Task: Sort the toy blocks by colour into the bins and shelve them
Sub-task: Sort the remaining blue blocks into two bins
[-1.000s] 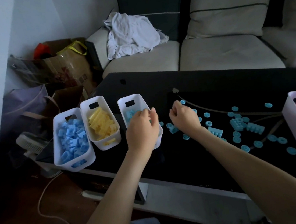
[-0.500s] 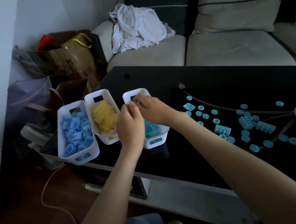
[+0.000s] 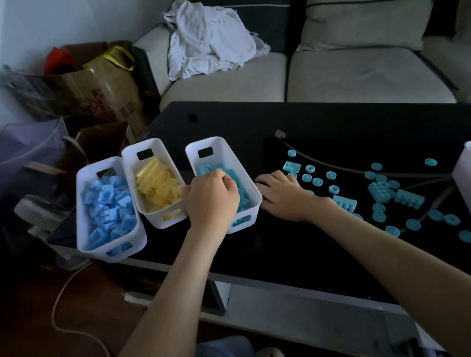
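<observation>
Left hand [image 3: 212, 199] curled over the teal bin [image 3: 251, 188], right hand [image 3: 284, 195] just beside it on the table [image 3: 252, 124]

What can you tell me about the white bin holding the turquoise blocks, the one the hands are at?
The turquoise-block bin is a white, plastic-looking oblong tub with rounded corners and a slot handle at each end. It stands upright near the black table's left end, right of the yellow-block bin, partly filled. The left hand is curled over it; the right hand rests against its right side.

The right hand [image 3: 284, 195] is leaving the teal bin [image 3: 251, 188], going toward 3 o'clock onto the tabletop [image 3: 295, 259]; the left hand [image 3: 212, 201] is now curling over that bin.
</observation>
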A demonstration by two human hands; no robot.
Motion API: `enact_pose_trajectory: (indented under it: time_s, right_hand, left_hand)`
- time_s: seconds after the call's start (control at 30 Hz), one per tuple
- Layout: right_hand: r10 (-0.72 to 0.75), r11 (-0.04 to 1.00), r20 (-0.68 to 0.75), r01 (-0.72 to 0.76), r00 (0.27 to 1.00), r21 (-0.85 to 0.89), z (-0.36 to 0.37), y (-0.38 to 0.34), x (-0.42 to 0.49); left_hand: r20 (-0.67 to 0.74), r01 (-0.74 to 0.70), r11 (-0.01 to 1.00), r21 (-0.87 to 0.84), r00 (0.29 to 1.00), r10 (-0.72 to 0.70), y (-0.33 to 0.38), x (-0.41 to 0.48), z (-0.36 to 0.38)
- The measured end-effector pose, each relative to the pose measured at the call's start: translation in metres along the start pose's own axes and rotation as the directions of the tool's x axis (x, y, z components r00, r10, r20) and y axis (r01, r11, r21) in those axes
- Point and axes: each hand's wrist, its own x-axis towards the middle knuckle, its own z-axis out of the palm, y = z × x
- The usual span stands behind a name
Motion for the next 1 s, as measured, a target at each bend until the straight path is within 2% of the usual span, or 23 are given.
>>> enact_pose_trajectory:
  time_s: [0.1,0.17,0.23,0.33,0.4,0.5,0.57,0.67,0.93,1.0]
  right_hand:
    - [-0.063,0.997,-0.199,0.053,0.978,-0.052,0.006,-0.002,-0.001]
    - [-0.042,0.999,-0.227,0.039,0.973,-0.018,0.006,-0.002,0.001]
    - [0.025,0.999,-0.255,-0.015,0.967,0.039,0.005,-0.005,0.002]
    - [0.133,0.990,-0.351,-0.144,0.927,-0.004,0.006,-0.007,0.002]
    - [0.155,0.983,-0.434,-0.181,0.888,-0.018,0.008,-0.008,0.001]
    - [0.138,0.979,-0.455,-0.190,0.880,-0.072,0.010,-0.008,0.000]
    - [0.195,0.971,-0.440,-0.235,0.877,-0.037,0.011,-0.005,0.000]
    - [0.195,0.973,-0.433,-0.228,0.880,-0.024,0.007,-0.007,-0.002]
    - [0.193,0.978,-0.445,-0.207,0.874,0.018,0.002,-0.004,-0.009]
    - [0.206,0.976,-0.491,-0.217,0.846,0.036,-0.005,-0.002,-0.010]
  left_hand:
    - [0.028,-0.008,1.000,0.024,1.000,0.007,-0.003,-0.001,0.000]
    - [0.030,0.002,1.000,0.015,1.000,-0.003,-0.004,0.000,-0.001]
    - [0.043,0.005,1.000,-0.007,0.999,-0.005,-0.004,-0.001,-0.003]
    - [0.056,0.001,0.999,-0.042,0.998,0.001,-0.001,-0.003,-0.005]
    - [0.045,-0.005,0.998,-0.057,0.999,0.008,-0.001,-0.003,-0.004]
    - [0.028,0.006,0.992,-0.122,1.000,-0.003,-0.002,-0.002,-0.002]
    - [0.007,0.020,0.980,-0.198,1.000,-0.018,-0.003,-0.001,0.001]
    - [-0.010,0.030,0.963,-0.269,0.999,-0.034,-0.003,-0.001,0.002]
    - [-0.033,0.013,0.953,-0.303,0.999,-0.024,0.000,-0.005,-0.004]
    - [-0.031,0.005,0.956,-0.293,0.999,-0.015,0.001,-0.006,-0.005]
